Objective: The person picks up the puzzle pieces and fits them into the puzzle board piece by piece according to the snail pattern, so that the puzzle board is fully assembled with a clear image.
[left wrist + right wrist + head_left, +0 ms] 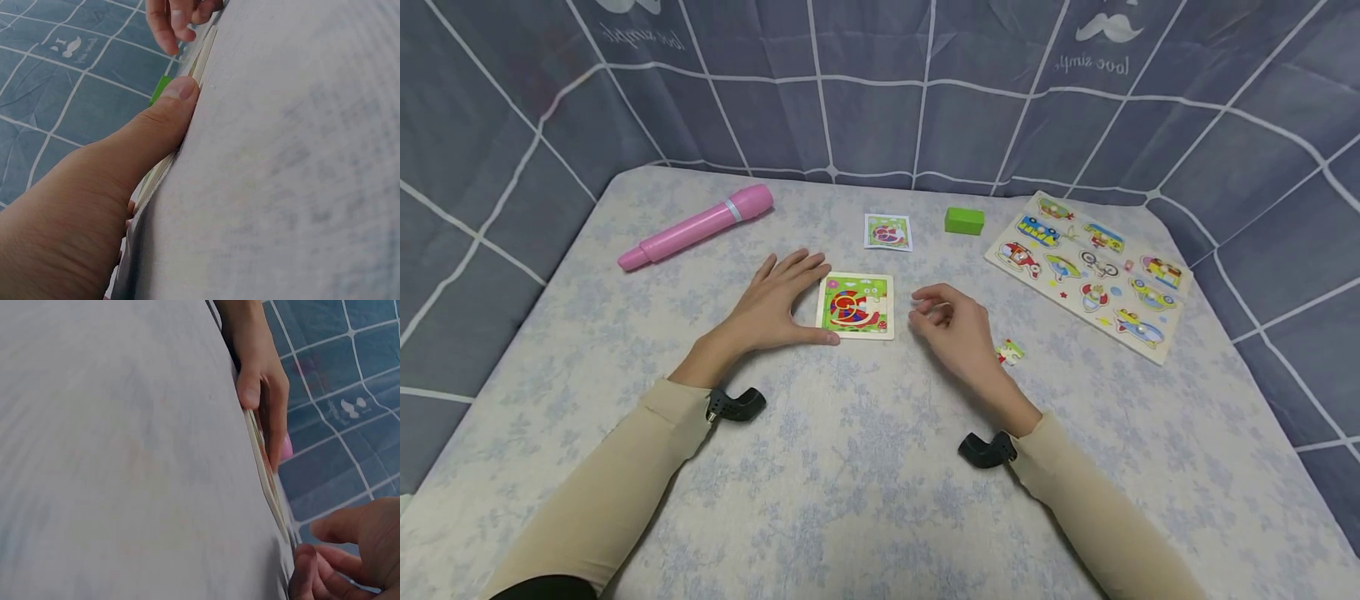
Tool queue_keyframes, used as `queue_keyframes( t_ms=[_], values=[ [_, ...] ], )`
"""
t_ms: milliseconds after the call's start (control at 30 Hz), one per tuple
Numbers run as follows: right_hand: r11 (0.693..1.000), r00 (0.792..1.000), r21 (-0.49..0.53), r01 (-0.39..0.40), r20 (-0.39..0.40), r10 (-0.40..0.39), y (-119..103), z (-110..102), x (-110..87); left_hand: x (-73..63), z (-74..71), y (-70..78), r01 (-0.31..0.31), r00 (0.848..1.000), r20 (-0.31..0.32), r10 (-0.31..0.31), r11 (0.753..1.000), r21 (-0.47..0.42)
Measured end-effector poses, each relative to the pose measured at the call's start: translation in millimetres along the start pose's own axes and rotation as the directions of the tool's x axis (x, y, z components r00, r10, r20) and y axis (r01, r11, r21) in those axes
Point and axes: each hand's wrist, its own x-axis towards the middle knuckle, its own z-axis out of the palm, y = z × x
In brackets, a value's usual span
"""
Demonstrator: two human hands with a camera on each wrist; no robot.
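A small square snail jigsaw puzzle point(855, 307) in a pale wooden frame lies flat on the table. My left hand point(767, 308) rests at its left side, fingers extended toward the top left corner and thumb along the bottom edge. In the left wrist view, the thumb point(169, 109) lies against the frame's edge. Just right of the puzzle is my right hand point(951, 329), its fingers loosely bent with nothing between them. The right wrist view shows its thumb point(340, 525) apart from the fingertips. A loose puzzle piece point(1010, 352) lies beside the right wrist, partly hidden by it.
Behind the puzzle lies a snail picture card point(888, 232), with a green block point(964, 221) to its right. A pink microphone-shaped tube point(696, 227) lies back left. At the right is a wooden vehicle puzzle board point(1090, 275). A grey-blue curtain point(872, 125) stands behind the table.
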Motion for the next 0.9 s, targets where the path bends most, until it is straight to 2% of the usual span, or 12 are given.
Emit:
queue_keyframes(
  t_ms=[167, 600, 733, 900],
  values=[
    [1.000, 0.999, 0.011, -0.018, -0.045, 0.019, 9.9, -21.8, -3.3, -0.4, -0.4, -1.4, 0.002, 1.000, -0.001, -0.002, 1.000, 0.001],
    [0.993, 0.991, 0.046, -0.112, -0.074, 0.115, 28.9, -78.5, -19.6, 0.5, 2.4, -2.5, -0.008, 1.000, -0.013, 0.008, 1.000, -0.001],
    [0.990, 0.990, 0.035, -0.139, -0.027, 0.140, 35.4, -92.5, -25.5, 1.3, 2.0, -2.2, -0.007, 1.000, -0.010, 0.007, 1.000, -0.001],
    [0.988, 0.985, -0.013, -0.155, 0.079, 0.156, 43.9, -109.7, -28.0, 0.4, 2.2, -1.5, -0.001, 1.000, -0.005, 0.001, 1.000, -0.003]
  ],
)
